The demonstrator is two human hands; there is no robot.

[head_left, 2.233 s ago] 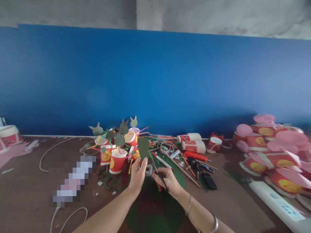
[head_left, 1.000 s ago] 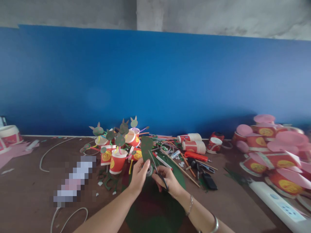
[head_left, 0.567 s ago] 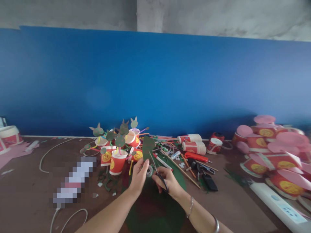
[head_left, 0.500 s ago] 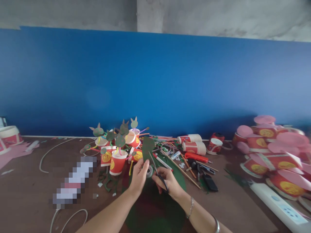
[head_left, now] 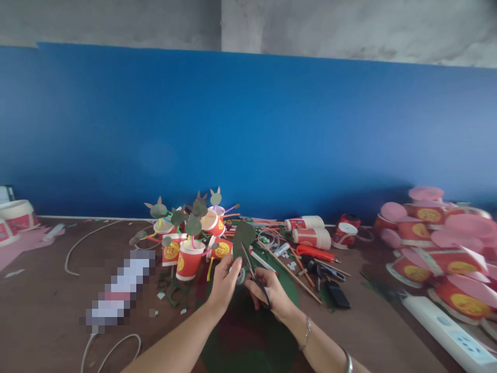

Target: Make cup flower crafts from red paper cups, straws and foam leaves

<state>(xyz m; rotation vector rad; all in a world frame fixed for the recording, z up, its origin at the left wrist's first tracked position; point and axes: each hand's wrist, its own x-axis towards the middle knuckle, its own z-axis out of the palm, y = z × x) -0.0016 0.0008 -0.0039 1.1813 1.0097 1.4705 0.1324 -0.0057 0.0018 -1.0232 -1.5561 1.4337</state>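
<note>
Between the thumb and fingers of my left hand (head_left: 225, 282) is a dark green piece of paper (head_left: 243, 237), its rounded top standing up. My right hand (head_left: 267, 291) grips black-handled scissors (head_left: 256, 282), whose blades point up and lie against the paper's right edge. Under the paper, between my hands, sits a roll of tape (head_left: 240, 276). Left of the paper stand red paper cups (head_left: 190, 261) with green paper animal heads (head_left: 193, 226) on top. A larger green sheet (head_left: 252, 342) lies beneath my hands.
Stacked paper cups (head_left: 311, 238), a red-and-white pen (head_left: 264, 261), a wooden stick (head_left: 297, 280) and a black object (head_left: 337, 294) lie to the right. Pink-decorated cups (head_left: 458, 295) and a white power strip (head_left: 446, 329) are farther right. A pixelated phone-like object (head_left: 120, 287) lies left with a cable.
The green paper has tilted and shifted slightly right, with the scissor blades swinging a little upright alongside it. Both hands keep their holds.
</note>
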